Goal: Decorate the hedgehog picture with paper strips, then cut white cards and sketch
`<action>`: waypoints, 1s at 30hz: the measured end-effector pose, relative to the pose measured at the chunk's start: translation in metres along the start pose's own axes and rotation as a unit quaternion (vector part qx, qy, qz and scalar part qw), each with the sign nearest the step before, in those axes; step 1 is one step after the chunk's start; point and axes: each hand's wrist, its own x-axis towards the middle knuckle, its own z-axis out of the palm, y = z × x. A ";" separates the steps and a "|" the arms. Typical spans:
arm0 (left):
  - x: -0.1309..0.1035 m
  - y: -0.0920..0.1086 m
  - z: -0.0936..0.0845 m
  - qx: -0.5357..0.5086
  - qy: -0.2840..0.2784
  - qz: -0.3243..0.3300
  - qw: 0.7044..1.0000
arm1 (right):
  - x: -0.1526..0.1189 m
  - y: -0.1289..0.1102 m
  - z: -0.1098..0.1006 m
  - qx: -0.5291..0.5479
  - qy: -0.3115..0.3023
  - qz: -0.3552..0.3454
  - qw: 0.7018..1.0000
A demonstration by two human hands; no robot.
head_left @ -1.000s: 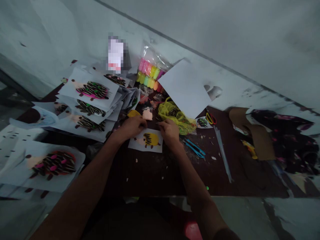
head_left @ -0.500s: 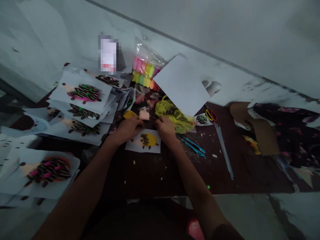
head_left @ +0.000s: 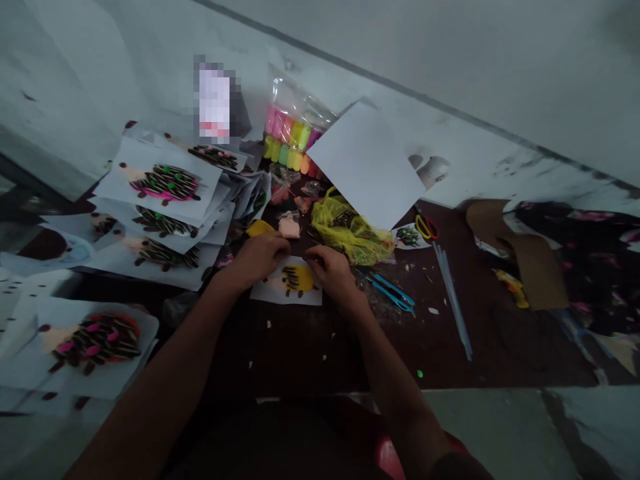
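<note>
A small white paper card [head_left: 267, 291] lies on the dark table before me. On it is a hedgehog picture with a yellow clay body [head_left: 303, 279], a pale snout, brown feet and a few dark striped seeds [head_left: 290, 281] on its back. My left hand [head_left: 264, 257] rests at the card's upper left edge, fingers curled together; whatever they may hold is hidden. My right hand [head_left: 330, 270] is at the card's upper right, thumb and fingers pinched over the yellow body. Anything in that pinch is too small to make out. Yellow clay [head_left: 260, 229] and pale pink clay [head_left: 289, 227] lie just beyond.
A yellow plastic bag [head_left: 350, 230] with dark seeds lies beyond my right hand. Rightward are a blue utility knife [head_left: 393, 293], scissors [head_left: 427, 228] and clear sticks [head_left: 453, 300]. Stacked hedgehog pictures [head_left: 165, 183] stand left; bagged colored clay [head_left: 290, 143] leans on the wall.
My right hand has shifted slightly back toward me, its fingers now drawn over the card's upper right edge. The left hand stays almost in place. The view has tilted a little.
</note>
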 end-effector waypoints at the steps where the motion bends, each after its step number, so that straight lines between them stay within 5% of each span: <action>1: 0.001 -0.001 0.001 -0.016 0.005 0.004 1.000 | 0.000 -0.001 0.001 0.000 -0.002 0.005 1.000; 11: 0.001 -0.004 0.004 -0.130 -0.026 -0.001 0.991 | 0.001 0.001 0.008 0.023 -0.008 -0.013 1.000; 30: 0.002 -0.010 0.007 -0.165 -0.034 0.029 0.985 | 0.000 0.005 0.016 0.039 -0.022 -0.024 0.999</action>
